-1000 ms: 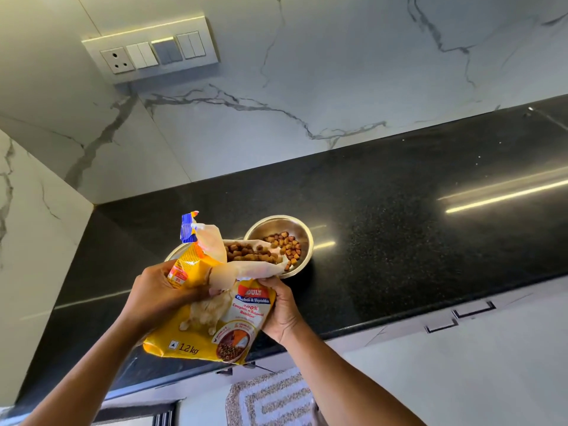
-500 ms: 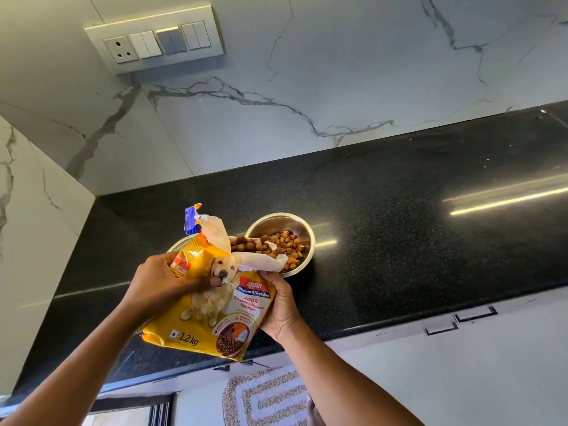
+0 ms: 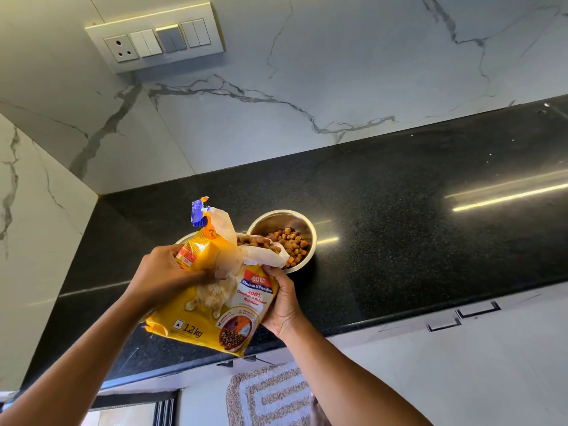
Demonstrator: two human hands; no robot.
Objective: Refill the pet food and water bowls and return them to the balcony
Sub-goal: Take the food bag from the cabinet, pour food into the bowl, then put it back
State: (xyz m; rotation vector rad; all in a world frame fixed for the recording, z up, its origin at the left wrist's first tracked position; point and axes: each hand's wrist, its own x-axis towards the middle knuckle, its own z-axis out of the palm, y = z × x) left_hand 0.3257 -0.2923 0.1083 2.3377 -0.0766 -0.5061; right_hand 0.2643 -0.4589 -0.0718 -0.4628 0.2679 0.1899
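Note:
A yellow 1.2 kg pet food bag [image 3: 215,309] is held tilted over the black counter [image 3: 399,241], its torn mouth aimed at a steel bowl [image 3: 302,221]. Brown kibble [image 3: 290,241] lies in that bowl and shows in the bag's opening. My left hand [image 3: 164,272] grips the bag's upper left side. My right hand [image 3: 281,302] holds its right edge from below. A second steel bowl [image 3: 184,238] peeks out behind the bag to the left; its contents are hidden.
A marble wall with a switch and socket panel [image 3: 156,41] rises behind the counter, and another marble wall closes the left side. White drawers with handles [image 3: 461,318] run under the counter edge. A patterned mat [image 3: 270,395] lies on the floor below.
The kibble heap in the bowl has grown a little. The bag's upper part has crumpled under my left hand, hiding the printed dog's head. Both hands keep their hold.

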